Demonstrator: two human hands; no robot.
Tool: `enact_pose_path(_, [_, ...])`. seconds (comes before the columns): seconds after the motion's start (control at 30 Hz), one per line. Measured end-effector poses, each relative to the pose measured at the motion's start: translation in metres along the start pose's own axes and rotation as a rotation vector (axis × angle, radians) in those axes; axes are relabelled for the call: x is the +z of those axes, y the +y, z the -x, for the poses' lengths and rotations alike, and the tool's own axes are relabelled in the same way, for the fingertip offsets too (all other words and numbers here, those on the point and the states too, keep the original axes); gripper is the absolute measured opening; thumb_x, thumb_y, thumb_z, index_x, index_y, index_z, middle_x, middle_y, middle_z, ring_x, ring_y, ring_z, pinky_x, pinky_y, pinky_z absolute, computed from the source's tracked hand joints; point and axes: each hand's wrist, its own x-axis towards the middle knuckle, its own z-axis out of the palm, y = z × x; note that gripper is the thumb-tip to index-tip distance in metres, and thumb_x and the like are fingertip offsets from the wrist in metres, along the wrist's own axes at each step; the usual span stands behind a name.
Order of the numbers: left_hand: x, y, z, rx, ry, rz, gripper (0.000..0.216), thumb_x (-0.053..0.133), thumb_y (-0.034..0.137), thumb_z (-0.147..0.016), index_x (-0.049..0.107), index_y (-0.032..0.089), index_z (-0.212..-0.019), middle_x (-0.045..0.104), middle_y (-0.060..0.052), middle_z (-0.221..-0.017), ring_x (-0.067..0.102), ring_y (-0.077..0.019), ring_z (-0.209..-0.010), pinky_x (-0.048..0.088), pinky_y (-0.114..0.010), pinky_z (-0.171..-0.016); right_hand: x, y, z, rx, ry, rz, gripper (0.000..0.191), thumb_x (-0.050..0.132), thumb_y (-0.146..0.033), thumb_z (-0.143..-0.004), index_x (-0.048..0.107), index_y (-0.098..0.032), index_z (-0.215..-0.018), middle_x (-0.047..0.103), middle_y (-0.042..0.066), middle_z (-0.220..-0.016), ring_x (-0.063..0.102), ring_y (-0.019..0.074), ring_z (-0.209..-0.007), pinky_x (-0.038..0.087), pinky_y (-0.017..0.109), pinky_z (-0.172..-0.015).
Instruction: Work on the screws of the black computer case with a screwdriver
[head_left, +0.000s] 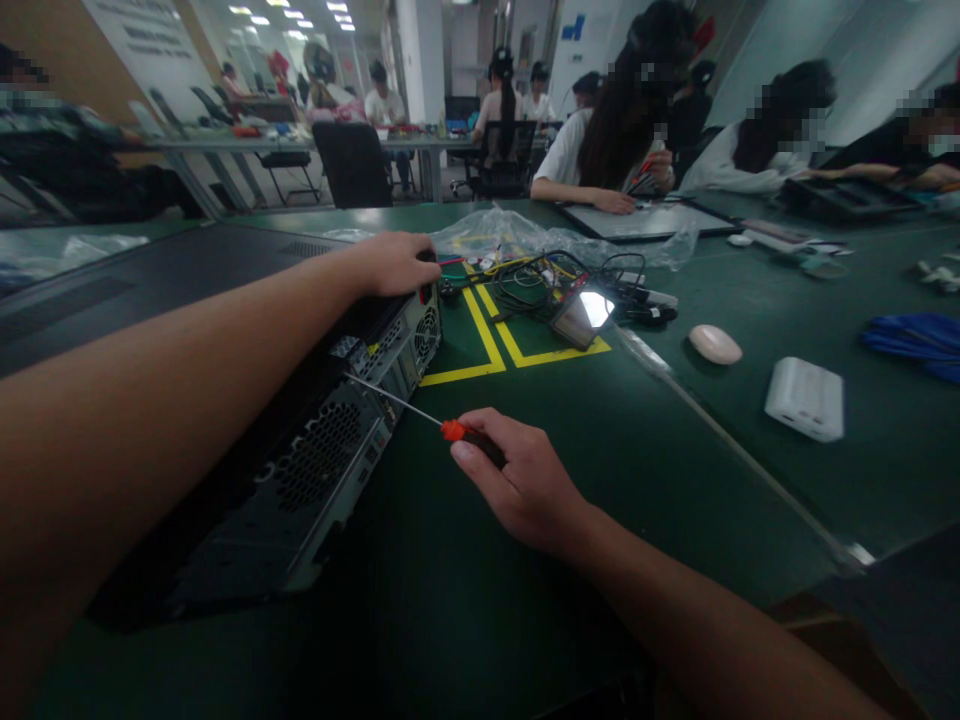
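Observation:
A black desktop computer case [225, 400] lies on its side on the green table [465, 600], its perforated rear panel [352, 430] facing me. My left hand [394, 264] rests on the case's far top corner, fingers curled over the edge. A screwdriver [420, 410] with a red and black handle is gripped in my right hand [525, 485]. Its thin metal shaft points left, and the tip touches the rear panel's upper edge.
Past the case lie tangled cables [540, 280], a clear plastic bag [525, 235], a small lit device [585, 315] and yellow tape lines [487, 345]. A pink oval object [715, 344], a white box [806, 398] and a blue object [911, 340] lie right. Several people sit at the far tables.

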Motion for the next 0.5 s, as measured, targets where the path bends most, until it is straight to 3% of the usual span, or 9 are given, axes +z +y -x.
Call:
enact_pose_path(0.23, [-0.0002,-0.0002,0.0004,0.010,-0.001,0.000,0.076,0.044,0.052,-0.105,0.069,0.021,-0.171,0.078,-0.015,-0.161,0.073,-0.0384,-0.145,0.057,-0.044,-0.120,-0.0002,0.0005,0.0003,-0.009,-0.003,0.009,0.021,0.063,-0.037,-0.118,0.075,-0.021,-0.122,0.078,0.004,-0.097,0.065,0.0184,-0.077,0.048,0.034,-0.076])
enact_pose_path(0.5, [0.0027,-0.0034,-0.0030,0.015,0.005,0.002,0.078,0.047,0.054,-0.103,0.069,0.022,-0.171,0.079,-0.016,-0.160,0.072,-0.0407,-0.145,0.056,-0.048,-0.121,0.0019,0.0040,0.0020,0.032,0.023,-0.047,0.018,0.074,-0.036,-0.109,0.065,-0.026,-0.120,0.081,0.003,-0.100,0.070,0.0188,-0.078,0.051,0.032,-0.075])
